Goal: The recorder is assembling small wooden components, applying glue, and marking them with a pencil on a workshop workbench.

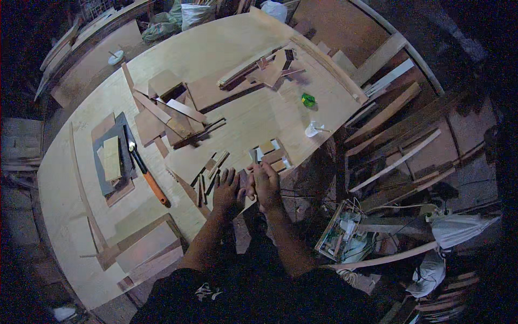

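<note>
My left hand (227,193) lies with its fingers stretched out at the near edge of a large pale wooden board (226,143). Just right of it, my right hand (264,183) is closed around a short, narrow greyish strip (254,156) that sticks out beyond the fingers. A small dark piece (244,178) shows between the two hands; whether either hand grips it is unclear. Several thin wooden sticks (202,189) lie left of my left hand. Past my right hand sits a group of small brown and white rectangular pieces (268,147).
An orange-handled tool (155,186) lies left, beside stacked panels (111,159). Wood offcuts (167,116) are scattered farther back. A green roll-like object (308,100) and a white cup (314,128) stand right. Off the board's right side are a cluttered box (340,232) and long planks (396,159).
</note>
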`<state>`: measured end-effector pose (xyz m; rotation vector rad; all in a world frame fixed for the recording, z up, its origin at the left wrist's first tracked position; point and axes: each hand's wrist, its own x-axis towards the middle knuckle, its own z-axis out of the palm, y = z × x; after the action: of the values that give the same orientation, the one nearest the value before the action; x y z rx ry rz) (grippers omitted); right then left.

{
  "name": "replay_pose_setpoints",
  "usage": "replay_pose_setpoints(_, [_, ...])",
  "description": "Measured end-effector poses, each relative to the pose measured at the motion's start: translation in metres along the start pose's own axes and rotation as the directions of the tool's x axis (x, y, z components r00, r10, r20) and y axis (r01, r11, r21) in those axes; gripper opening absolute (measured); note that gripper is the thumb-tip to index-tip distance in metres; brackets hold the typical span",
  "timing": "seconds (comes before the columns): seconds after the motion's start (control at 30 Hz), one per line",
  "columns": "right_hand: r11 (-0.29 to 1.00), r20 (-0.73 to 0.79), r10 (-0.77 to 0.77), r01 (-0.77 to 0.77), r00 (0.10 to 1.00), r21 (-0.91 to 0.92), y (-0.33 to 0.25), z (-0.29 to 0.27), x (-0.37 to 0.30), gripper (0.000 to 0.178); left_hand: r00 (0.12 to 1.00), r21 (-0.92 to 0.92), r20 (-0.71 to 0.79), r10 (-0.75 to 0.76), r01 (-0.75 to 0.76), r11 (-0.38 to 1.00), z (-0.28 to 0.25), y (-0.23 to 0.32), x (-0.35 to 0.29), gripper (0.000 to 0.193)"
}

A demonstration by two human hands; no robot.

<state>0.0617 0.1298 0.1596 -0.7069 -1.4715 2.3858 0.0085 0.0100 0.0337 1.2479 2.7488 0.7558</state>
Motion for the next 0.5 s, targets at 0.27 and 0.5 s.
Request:
replay_pose_setpoints(0.27, [0.766, 0.276, 0.276, -0.384, 0.921, 0.515, -0.006, -0.018, 0.002, 0.034, 1.0, 0.008, -0.005, 0.003, -0.003, 1.0, 0.002, -0.002, -0.001, 0.054])
replay_pose_setpoints(0.5, [0.748, 0.318, 0.248, -0.389, 0.915, 0.537, -0.001, -0.015, 0.005, 0.028, 1.0, -0.017, -0.026, 0.01, -0.01, 1.0, 0.004, -0.003, -0.001, 0.056])
